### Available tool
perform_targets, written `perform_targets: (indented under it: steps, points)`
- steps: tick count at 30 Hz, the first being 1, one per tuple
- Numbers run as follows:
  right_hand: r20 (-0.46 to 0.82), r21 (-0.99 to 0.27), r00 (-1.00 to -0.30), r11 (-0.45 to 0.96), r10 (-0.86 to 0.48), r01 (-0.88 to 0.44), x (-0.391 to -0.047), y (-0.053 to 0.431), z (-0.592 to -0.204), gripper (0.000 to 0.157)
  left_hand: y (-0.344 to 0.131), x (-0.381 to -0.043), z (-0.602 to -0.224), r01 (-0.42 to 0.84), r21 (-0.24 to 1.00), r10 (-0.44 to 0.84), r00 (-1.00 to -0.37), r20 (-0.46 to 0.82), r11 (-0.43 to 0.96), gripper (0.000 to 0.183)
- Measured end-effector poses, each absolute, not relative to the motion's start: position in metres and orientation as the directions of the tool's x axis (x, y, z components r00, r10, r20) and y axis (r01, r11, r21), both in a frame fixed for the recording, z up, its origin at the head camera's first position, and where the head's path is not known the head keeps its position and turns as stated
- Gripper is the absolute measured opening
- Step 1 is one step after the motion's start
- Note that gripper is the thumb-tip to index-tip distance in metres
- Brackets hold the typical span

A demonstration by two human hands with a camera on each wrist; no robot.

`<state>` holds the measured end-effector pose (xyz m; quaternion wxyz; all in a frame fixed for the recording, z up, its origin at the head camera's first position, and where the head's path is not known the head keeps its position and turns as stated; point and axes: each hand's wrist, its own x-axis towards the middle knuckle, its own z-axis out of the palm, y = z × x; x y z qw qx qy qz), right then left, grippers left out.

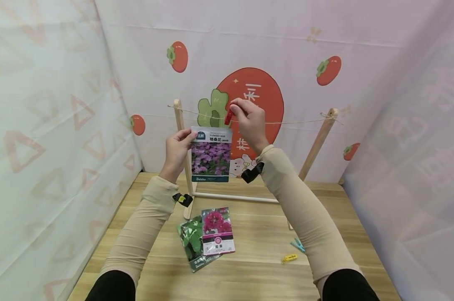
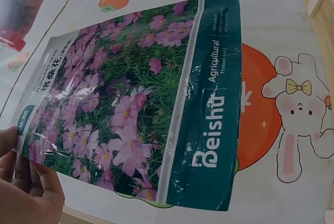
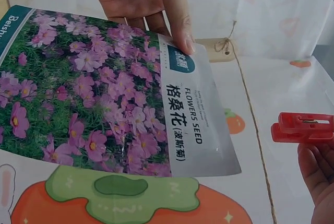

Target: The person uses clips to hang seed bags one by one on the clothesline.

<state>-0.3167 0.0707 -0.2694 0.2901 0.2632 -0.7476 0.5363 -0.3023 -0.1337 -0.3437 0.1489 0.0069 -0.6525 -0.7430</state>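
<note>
Your beige sleeves [image 1: 300, 209] stretch forward, hands apart: your left hand [image 1: 175, 154] pinches the purple-flowered seed packet [image 1: 211, 159] at its upper left edge, holding it upright, just below the twine [image 1: 287, 123] in the head view. Your right hand [image 1: 251, 125] pinches a red clothespin [image 1: 228, 116] near the twine, above the packet's upper right corner. On the wooden table [image 1: 249, 276], a magenta-flowered packet [image 1: 217, 232] overlaps a green-leafed packet [image 1: 192, 240], left of a yellow clothespin [image 1: 289, 258] and a blue clothespin [image 1: 301, 248].
</note>
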Motion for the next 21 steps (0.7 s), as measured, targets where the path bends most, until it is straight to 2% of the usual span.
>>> perform_targets:
  steps: [7,21]
  points:
    - [0.757,-0.599,-0.649,0.319,-0.073,-0.735,-0.324,0.055,-0.266,0.02,-0.132,-0.302,-0.339,0.212,0.972,-0.229,-0.956,0.186,-0.096,0.035]
    - [0.693,-0.579,-0.697,0.436,-0.182,-0.689,-0.327,0.041,-0.267,0.022,-0.129,-0.304,-0.332,0.26,0.96,-0.23,-0.945,0.232,-0.099,0.028]
